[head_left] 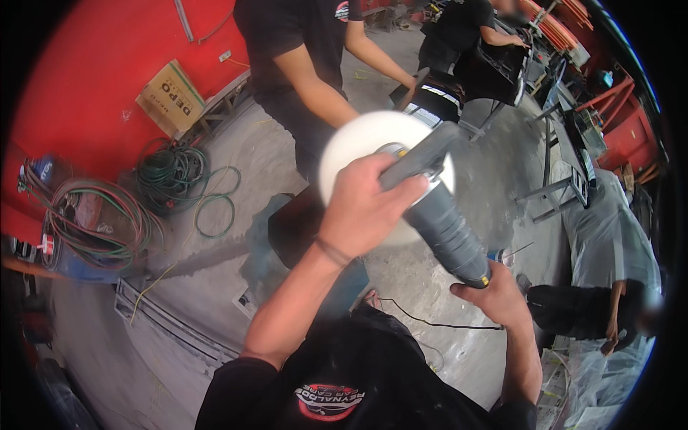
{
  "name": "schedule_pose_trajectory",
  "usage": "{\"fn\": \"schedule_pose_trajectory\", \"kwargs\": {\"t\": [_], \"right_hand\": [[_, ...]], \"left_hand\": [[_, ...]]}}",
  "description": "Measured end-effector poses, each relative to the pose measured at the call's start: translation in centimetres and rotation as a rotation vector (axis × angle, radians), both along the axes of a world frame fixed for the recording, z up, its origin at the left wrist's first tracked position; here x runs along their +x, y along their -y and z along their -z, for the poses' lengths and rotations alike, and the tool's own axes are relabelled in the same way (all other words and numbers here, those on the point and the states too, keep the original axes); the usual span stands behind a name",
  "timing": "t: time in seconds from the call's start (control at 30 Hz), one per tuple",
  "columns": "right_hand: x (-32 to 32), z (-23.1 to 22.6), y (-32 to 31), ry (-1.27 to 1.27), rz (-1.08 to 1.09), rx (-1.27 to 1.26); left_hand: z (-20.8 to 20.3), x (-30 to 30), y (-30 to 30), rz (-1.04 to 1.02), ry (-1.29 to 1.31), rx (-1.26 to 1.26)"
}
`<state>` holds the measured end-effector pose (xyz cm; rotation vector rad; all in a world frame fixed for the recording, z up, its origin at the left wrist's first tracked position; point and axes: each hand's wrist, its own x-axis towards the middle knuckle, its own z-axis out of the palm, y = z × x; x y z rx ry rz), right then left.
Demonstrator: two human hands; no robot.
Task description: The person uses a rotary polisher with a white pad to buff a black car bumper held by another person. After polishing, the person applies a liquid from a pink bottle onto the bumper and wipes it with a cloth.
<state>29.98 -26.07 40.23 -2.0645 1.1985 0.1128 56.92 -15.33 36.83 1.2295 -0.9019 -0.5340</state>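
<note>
A grey and black polisher is held up in front of me in both hands. My left hand is closed round its dark front handle. My right hand wraps round the rear end of its body, where yellow accents show. The round white polishing pad faces away from me, its edge smeared. Partly behind the pad and my left forearm is a dark brownish panel above a blue-green cloth. Whether the pad touches anything is hidden.
A co-worker stands opposite, arms toward a glossy black part. Another person leans over a black panel farther back; a third is at right by plastic sheeting. Hoses lie left; a black cord crosses the floor.
</note>
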Motion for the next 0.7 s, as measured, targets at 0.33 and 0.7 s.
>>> {"fn": "schedule_pose_trajectory", "kwargs": {"t": [0.33,0.7], "right_hand": [[-4.8,2.5,3.2,0.142,0.179,0.035],[-9.1,12.3,-2.0,0.126,0.23,0.069]], "left_hand": [[-0.1,-4.7,7.4,-0.213,0.27,-0.002],[3.8,-8.4,0.5,-0.109,0.354,0.106]]}}
